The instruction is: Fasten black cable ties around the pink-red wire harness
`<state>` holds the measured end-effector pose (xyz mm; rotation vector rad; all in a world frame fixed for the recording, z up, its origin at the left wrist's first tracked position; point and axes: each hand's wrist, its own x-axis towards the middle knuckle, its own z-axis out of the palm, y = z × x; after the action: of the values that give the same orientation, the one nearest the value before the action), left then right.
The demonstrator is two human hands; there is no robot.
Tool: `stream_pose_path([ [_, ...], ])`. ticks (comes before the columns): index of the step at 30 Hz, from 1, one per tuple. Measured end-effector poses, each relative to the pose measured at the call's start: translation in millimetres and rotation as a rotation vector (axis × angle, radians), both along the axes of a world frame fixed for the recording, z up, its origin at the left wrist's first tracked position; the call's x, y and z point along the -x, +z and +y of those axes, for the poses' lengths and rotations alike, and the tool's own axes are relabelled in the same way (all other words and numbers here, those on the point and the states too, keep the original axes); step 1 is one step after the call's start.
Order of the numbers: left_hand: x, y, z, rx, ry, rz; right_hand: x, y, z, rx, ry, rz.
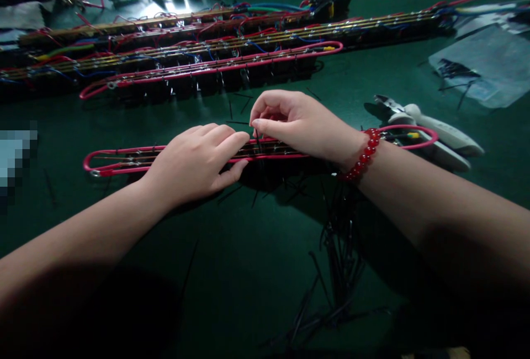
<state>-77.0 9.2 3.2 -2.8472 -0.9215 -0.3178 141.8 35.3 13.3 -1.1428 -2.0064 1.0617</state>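
A long, narrow electrical assembly (120,163) lies crosswise on the green table, with a thick pink-red cable (430,135) looped around it. My left hand (199,160) is closed over its middle, the thumb on the near side and the fingers across the top. Just right of that, my right hand (285,119) pinches a thin black cable tie (258,141) that stands up from the assembly. A red bead bracelet (364,157) circles my right wrist. The far fingers of the right hand are partly hidden.
White-handled side cutters (445,130) lie at the assembly's right end. Loose black cable ties (339,259) are heaped in front, and a clear plastic bag (492,66) lies at the right. Behind my hands, a similar cable-looped assembly (215,66) rests beside longer wired strips (372,25).
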Motion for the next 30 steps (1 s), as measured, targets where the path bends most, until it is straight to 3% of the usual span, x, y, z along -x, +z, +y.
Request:
stream_pose_path([
  [30,-0.8,1.2,-0.4,0.005,0.025,0.036,0.6,2.2,-1.4,0.016,-0.002,-0.019],
])
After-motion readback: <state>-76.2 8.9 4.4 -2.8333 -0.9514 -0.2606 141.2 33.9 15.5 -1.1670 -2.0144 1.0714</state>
